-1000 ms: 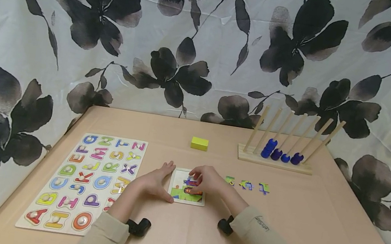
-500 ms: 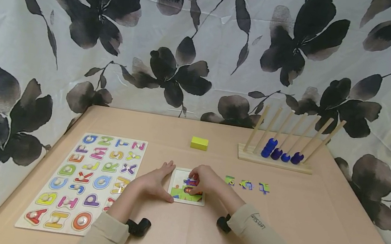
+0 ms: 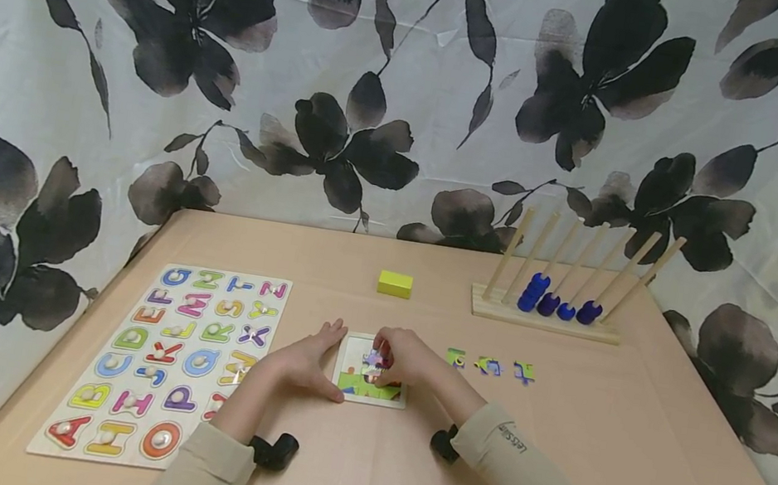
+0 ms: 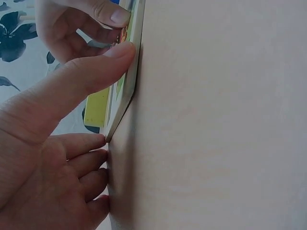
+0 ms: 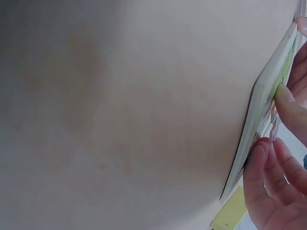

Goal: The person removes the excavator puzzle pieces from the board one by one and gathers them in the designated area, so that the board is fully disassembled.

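Note:
A small jigsaw puzzle board [image 3: 397, 401] with a white border and a green picture lies flat on the table. My left hand [image 3: 301, 363] spreads around its left side, thumb on the near edge and a fingertip at the corner in the left wrist view. Over the board, my right hand [image 3: 409, 359] pinches a puzzle piece [image 3: 372, 359], which is tilted up from the picture. In the right wrist view the piece [image 5: 274, 130] shows edge-on between thumb and fingers. Right of the board lie loose puzzle pieces [image 3: 489, 366] in a row.
On the left lies a letter board [image 3: 137, 364] with knobbed letters. Behind the puzzle sits a yellow block [image 3: 394, 284]. A wooden bead abacus [image 3: 546, 323] with upright rods and blue beads stands at the back right. Floral cloth [image 3: 385, 66] hangs behind the table [image 3: 554, 452].
The piece in my right hand has tipped up, showing a paler face over the picture. My left hand stays in place at the board. The head view has shifted slightly.

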`<state>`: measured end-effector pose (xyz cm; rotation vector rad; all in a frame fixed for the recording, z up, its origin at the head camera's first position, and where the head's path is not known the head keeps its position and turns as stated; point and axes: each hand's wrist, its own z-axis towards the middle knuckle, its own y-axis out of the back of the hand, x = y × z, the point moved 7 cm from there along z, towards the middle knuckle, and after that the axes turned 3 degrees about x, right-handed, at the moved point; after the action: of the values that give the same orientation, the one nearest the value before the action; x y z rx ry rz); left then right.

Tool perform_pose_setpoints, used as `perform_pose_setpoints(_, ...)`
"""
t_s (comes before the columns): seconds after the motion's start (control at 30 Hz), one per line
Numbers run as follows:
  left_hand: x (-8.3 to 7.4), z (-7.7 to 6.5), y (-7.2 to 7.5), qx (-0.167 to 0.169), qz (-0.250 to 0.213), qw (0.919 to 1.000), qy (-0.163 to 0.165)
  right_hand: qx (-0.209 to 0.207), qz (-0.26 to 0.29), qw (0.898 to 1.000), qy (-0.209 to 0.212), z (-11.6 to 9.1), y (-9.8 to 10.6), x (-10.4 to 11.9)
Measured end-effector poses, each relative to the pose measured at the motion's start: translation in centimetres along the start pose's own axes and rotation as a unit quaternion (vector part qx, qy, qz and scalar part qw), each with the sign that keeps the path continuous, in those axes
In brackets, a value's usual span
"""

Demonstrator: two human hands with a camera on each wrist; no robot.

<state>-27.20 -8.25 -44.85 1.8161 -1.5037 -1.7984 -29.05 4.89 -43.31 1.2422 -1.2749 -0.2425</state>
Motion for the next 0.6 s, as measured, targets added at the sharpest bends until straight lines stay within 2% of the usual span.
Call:
perform_pose_setpoints(0.23, 0.10, -0.03, 0.03, -0.003, -0.011, 0.9999, 0.009, -0.023, 0.021, 0.999, -0.006, -0.39, 0.54, 0.12)
perform_pose_setpoints(0.6, 0.18, -0.03, 0.07, -0.005, -0.007, 0.9999, 0.012, -0.024, 0.032, 0.999, -0.006, -0.57, 0.75, 0.19)
